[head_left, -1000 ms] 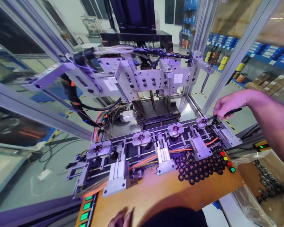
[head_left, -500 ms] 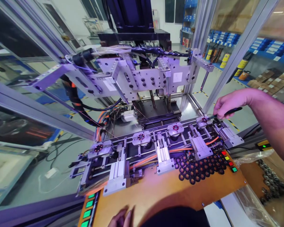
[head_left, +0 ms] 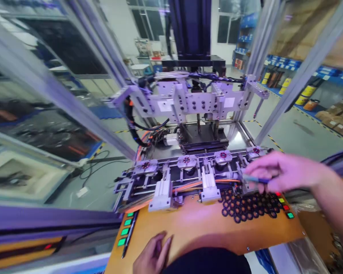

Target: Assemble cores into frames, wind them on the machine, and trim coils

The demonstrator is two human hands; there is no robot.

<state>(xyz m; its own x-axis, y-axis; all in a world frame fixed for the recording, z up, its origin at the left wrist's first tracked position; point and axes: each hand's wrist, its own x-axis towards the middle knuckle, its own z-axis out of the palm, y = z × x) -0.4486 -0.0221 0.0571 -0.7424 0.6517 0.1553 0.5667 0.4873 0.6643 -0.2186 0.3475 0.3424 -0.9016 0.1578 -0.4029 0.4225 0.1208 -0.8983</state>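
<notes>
My right hand (head_left: 271, 173) is closed around a thin dark pen-like tool (head_left: 255, 179) with a paler tip pointing left, above the right part of the fixture row. Below it lies a cluster of small black ring parts (head_left: 246, 207) with copper-coloured centres. My left hand (head_left: 154, 253) rests low over the orange tabletop (head_left: 188, 224), fingers apart and nothing in it. Four metal holders bear round dark parts with red marks, at the far left (head_left: 145, 166), left of centre (head_left: 186, 160), right of centre (head_left: 223, 155) and right (head_left: 256, 151).
A machine head with a metal plate (head_left: 200, 104) stands behind the fixtures, framed by aluminium posts (head_left: 82, 110). Green buttons (head_left: 125, 231) line the left table edge, beside a dark pen-like stick (head_left: 130, 234). Coloured buttons (head_left: 286, 207) sit at the right.
My right hand has moved from the rightmost holder down and left with the tool, now over the area above the black rings. The camera view has turned left; my left hand shows more fully.
</notes>
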